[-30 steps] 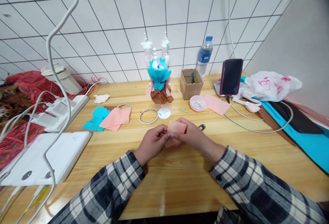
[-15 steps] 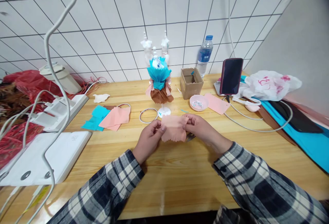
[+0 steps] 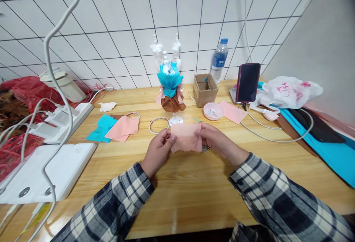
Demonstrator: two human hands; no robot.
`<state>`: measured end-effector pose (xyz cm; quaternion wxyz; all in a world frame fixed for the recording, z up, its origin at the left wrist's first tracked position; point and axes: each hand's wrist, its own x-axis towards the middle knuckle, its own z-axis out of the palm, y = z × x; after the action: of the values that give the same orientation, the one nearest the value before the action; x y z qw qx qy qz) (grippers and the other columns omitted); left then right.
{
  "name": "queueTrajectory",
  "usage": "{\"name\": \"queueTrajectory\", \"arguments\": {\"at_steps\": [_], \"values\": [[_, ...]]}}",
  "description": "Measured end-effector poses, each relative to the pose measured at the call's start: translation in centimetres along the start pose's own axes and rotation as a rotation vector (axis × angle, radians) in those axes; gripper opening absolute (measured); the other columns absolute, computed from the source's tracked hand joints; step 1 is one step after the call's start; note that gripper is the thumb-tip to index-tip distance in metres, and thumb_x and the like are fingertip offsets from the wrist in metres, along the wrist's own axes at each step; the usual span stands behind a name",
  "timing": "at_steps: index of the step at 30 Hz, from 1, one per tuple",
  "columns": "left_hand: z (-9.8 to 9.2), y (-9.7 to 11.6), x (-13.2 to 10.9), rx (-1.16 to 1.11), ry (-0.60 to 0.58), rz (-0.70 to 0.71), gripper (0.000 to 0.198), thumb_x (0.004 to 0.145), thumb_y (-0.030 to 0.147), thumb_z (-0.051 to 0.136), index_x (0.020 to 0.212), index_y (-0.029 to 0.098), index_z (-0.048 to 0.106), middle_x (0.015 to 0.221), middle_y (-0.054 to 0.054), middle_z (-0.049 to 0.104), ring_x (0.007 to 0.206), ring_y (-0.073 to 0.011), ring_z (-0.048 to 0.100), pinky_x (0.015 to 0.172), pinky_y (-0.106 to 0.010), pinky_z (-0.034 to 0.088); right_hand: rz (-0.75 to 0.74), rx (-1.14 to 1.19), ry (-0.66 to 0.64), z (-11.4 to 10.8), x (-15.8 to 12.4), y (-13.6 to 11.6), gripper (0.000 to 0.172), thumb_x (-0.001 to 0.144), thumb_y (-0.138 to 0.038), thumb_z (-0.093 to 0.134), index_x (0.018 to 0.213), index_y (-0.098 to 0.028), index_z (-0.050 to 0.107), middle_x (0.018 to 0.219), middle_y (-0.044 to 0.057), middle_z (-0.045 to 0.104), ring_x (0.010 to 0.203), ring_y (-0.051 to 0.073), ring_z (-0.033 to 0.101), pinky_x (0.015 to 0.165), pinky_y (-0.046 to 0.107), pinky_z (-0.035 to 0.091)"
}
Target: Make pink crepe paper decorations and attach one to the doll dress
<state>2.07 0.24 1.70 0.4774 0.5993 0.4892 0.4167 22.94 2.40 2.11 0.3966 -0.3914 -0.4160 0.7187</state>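
Between my hands a small pink crepe paper piece (image 3: 186,138) with jagged top and bottom edges is stretched out above the table. My left hand (image 3: 158,147) pinches its left side, thumb in front. At its right side my right hand (image 3: 217,140) grips the paper between thumb and fingers. A dark, partly hidden object lies below my right hand; its kind I cannot make out. Just beyond stands a doll figure on a round white base (image 3: 176,120), dressed in a blue crepe paper top (image 3: 170,81) and a brown skirt (image 3: 173,104).
White mannequin torsos (image 3: 156,51) stand by the tiled wall. Right of the doll are a cardboard box (image 3: 205,96), a pink bowl (image 3: 213,111) of beads, a water bottle (image 3: 219,61) and a phone (image 3: 247,83). Leftward lie a ring (image 3: 159,125), paper sheets (image 3: 123,128) and a power strip (image 3: 59,127).
The pink crepe paper looks flatter and wider, pulled out between my hands. My right fingers have shifted slightly along its edge. The whole view has moved a little.
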Motion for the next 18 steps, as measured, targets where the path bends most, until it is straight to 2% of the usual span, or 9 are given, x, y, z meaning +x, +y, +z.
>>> {"name": "queueTrajectory", "arguments": {"at_steps": [4,9,13,18], "values": [[-0.1,-0.2,0.0,-0.041,-0.015,-0.001,0.024,0.086,0.040,0.059,0.089,0.017,0.059,0.082,-0.001,0.060,0.074,-0.0135,0.052,0.068,-0.024,0.043,-0.060,-0.077,0.044,0.0,0.2,0.2,0.043,0.058,-0.032,0.084,0.094,-0.017,0.064,0.088,0.003,0.073,0.083,0.018,0.067,0.076,0.030,0.052],[-0.2,-0.4,0.2,-0.030,0.021,-0.016,0.025,0.086,0.042,0.059,0.089,0.017,0.058,0.075,0.003,0.056,0.067,-0.0112,0.050,0.063,-0.022,0.040,-0.046,-0.108,0.139,-1.2,0.4,-0.1,0.036,0.059,-0.040,0.084,0.082,-0.017,0.068,0.075,0.001,0.071,0.068,0.015,0.065,0.066,0.026,0.051],[-0.3,-0.5,0.4,-0.026,0.045,-0.027,0.027,0.084,0.043,0.061,0.091,0.017,0.058,0.077,0.002,0.059,0.069,-0.0115,0.053,0.064,-0.022,0.041,-0.060,-0.107,0.120,-1.5,0.4,0.0,0.038,0.065,-0.049,0.080,0.082,-0.016,0.070,0.076,0.002,0.071,0.064,0.013,0.064,0.063,0.025,0.050],[-0.3,-0.7,0.5,-0.021,0.057,-0.035,0.033,0.083,0.044,0.062,0.101,0.016,0.056,0.078,0.001,0.061,0.070,-0.0132,0.056,0.066,-0.024,0.044,-0.084,-0.127,0.112,-1.4,0.4,-0.1,0.038,0.066,-0.050,0.079,0.081,-0.017,0.070,0.076,0.002,0.070,0.065,0.012,0.063,0.063,0.024,0.049]]}}
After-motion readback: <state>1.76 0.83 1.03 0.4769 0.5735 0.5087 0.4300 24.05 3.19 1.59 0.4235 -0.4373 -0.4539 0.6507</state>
